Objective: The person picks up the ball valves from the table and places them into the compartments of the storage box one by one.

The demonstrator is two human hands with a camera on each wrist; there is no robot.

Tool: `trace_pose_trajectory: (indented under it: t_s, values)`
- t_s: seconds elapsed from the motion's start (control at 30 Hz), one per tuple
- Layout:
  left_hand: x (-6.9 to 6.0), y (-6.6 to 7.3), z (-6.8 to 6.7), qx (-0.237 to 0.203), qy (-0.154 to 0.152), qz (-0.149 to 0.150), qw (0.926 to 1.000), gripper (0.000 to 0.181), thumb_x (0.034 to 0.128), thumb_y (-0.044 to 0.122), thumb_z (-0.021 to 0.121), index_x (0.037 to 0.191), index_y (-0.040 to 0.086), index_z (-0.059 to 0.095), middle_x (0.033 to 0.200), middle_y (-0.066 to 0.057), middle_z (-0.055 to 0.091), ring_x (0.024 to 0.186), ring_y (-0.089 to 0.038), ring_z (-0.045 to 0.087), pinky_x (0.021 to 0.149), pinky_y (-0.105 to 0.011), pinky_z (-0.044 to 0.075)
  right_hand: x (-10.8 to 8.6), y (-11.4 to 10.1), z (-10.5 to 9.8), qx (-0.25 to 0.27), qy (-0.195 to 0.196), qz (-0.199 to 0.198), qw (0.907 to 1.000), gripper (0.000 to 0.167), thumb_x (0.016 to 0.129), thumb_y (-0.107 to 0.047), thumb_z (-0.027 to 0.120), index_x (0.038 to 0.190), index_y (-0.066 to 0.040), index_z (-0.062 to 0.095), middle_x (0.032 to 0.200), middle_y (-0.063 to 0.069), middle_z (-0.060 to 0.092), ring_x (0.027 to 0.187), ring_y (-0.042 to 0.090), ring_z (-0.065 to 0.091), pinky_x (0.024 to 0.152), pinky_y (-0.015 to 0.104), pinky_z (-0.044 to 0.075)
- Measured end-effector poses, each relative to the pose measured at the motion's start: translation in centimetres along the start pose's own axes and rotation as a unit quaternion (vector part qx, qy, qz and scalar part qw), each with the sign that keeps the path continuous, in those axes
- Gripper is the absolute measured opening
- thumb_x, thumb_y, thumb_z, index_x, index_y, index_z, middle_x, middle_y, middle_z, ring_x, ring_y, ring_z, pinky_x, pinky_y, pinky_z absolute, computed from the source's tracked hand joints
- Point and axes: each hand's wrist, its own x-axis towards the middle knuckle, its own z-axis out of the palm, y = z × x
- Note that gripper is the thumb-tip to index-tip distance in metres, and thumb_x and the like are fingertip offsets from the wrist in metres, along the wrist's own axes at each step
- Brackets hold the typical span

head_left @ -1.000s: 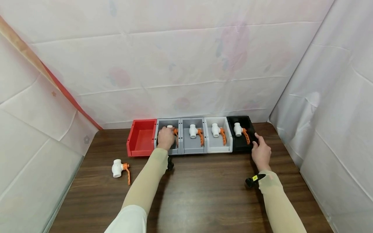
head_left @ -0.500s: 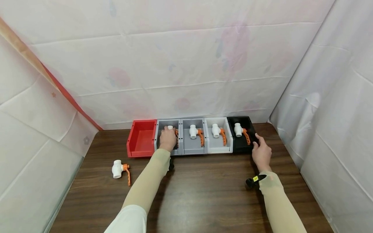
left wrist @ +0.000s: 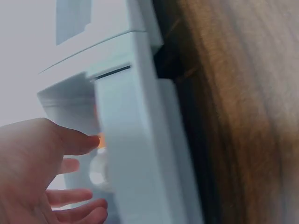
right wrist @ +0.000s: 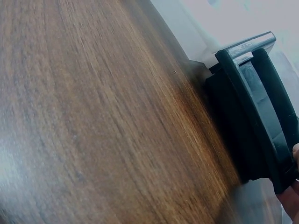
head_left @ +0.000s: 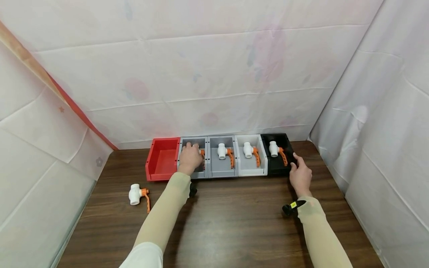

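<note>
In the head view my left hand (head_left: 190, 159) is over the left grey bin (head_left: 202, 174), partly hiding a white ball valve (head_left: 202, 152) with an orange handle. The left wrist view shows the fingers spread, with the thumb (left wrist: 81, 143) near the orange part and the white valve body (left wrist: 98, 171) lying free beyond. At the far right end of the row, my right hand (head_left: 301, 178) holds the front right side of the black bin (head_left: 279, 170). The right wrist view has fingers (right wrist: 290, 201) on both sides of that bin's wall, cut off by the frame edge.
Similar valves lie in the other grey bin (head_left: 222, 173), the white bin (head_left: 252, 172) and the black bin. A red bin (head_left: 163, 158) ends the row at left. Another valve (head_left: 135, 194) lies on the wooden table (head_left: 228, 223). White cloth (head_left: 207, 67) hangs behind.
My left hand has loosened from the valve in the left grey bin and shifted slightly left, its fingers lifting. The right hand stays on the black bin.
</note>
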Motion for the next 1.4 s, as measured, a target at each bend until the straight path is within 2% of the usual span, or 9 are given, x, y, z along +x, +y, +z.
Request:
trace_pose_trajectory:
  t_s: [0.13,0.23,0.3,0.37,0.5,0.8,1.07,1.27,1.4]
  values:
    - [-0.4,0.1,-1.1,-0.022,0.012,0.005,0.9997,0.041,0.0923,0.021,0.066,0.131,0.007,0.061,0.119,-0.016,0.059,0.098,-0.032,0.059,0.08,-0.047,0.054,-0.1,0.0,-0.1,0.002,0.002,0.003,1.0,0.042,0.102,-0.012,0.057,0.143,-0.018,0.054,0.106,0.025,0.068,0.079,0.048,0.061,0.078,0.063,0.045]
    - [-0.9,0.0,-1.8,-0.054,0.028,0.002,0.9981,0.032,0.0946,0.024,0.065,0.124,0.011,0.066,0.108,-0.009,0.067,0.082,-0.026,0.063,0.063,-0.04,0.055,0.0,0.0,-0.1,0.001,-0.001,0.006,1.0,0.043,0.102,-0.012,0.057,0.144,-0.018,0.053,0.109,0.025,0.067,0.084,0.048,0.062,0.082,0.063,0.045]
    - [-1.2,-0.1,-2.1,-0.081,0.042,-0.001,0.9958,0.022,0.0948,0.025,0.066,0.113,0.014,0.07,0.094,-0.004,0.07,0.07,-0.022,0.061,0.054,-0.036,0.051,0.0,0.0,-0.1,0.001,-0.001,0.008,1.0,0.043,0.102,-0.012,0.057,0.144,-0.018,0.053,0.11,0.025,0.067,0.085,0.049,0.062,0.084,0.063,0.045]
    - [-1.6,-0.2,-2.4,-0.102,0.056,-0.004,0.9933,0.013,0.0935,0.025,0.069,0.101,0.015,0.071,0.083,-0.002,0.069,0.063,-0.022,0.059,0.051,-0.035,0.048,0.0,0.0,-0.1,0.002,-0.002,0.009,1.0,0.042,0.102,-0.013,0.057,0.144,-0.019,0.053,0.111,0.025,0.067,0.086,0.049,0.062,0.084,0.063,0.045]
    - [-2.5,-0.8,-2.7,-0.126,0.077,-0.01,0.989,0.013,0.0917,0.027,0.073,0.087,0.016,0.067,0.072,0.0,0.065,0.06,-0.021,0.056,0.054,-0.036,0.046,0.0,0.0,0.0,0.001,0.0,0.008,1.0,0.042,0.102,-0.013,0.057,0.143,-0.019,0.054,0.111,0.024,0.068,0.086,0.049,0.062,0.083,0.063,0.045]
    - [-5.6,-2.7,-4.8,-0.146,0.099,-0.008,0.9842,0.018,0.0951,0.03,0.068,0.092,0.014,0.061,0.074,-0.003,0.063,0.061,-0.022,0.055,0.057,-0.036,0.047,0.0,0.2,0.2,0.003,-0.001,0.01,0.9999,0.042,0.102,-0.013,0.057,0.144,-0.019,0.054,0.113,0.025,0.067,0.087,0.049,0.062,0.083,0.063,0.045]
    - [-8.0,-5.8,-6.0,-0.135,0.119,-0.013,0.9836,0.017,0.0946,0.031,0.068,0.094,0.014,0.063,0.076,-0.003,0.066,0.062,-0.021,0.057,0.059,-0.038,0.049,-0.2,0.1,0.3,0.002,0.001,0.012,0.9999,0.042,0.102,-0.014,0.057,0.143,-0.02,0.054,0.112,0.024,0.068,0.084,0.048,0.062,0.083,0.063,0.045]
    - [-9.8,-8.2,-6.1,-0.114,0.133,-0.021,0.9843,0.018,0.0933,0.031,0.068,0.094,0.014,0.063,0.076,-0.004,0.065,0.065,-0.023,0.058,0.063,-0.042,0.052,-0.1,0.0,0.3,-0.002,-0.002,0.009,1.0,0.042,0.102,-0.014,0.056,0.144,-0.019,0.053,0.118,0.024,0.067,0.076,0.045,0.062,0.075,0.059,0.047]
    - [-10.7,-9.6,-6.0,-0.105,0.147,-0.022,0.9833,0.017,0.0928,0.028,0.069,0.094,0.012,0.063,0.081,-0.007,0.065,0.069,-0.026,0.059,0.064,-0.045,0.052,-0.1,0.1,0.3,0.002,0.004,0.006,1.0,0.042,0.102,-0.013,0.057,0.143,-0.018,0.054,0.117,0.024,0.067,0.081,0.047,0.062,0.079,0.061,0.046]
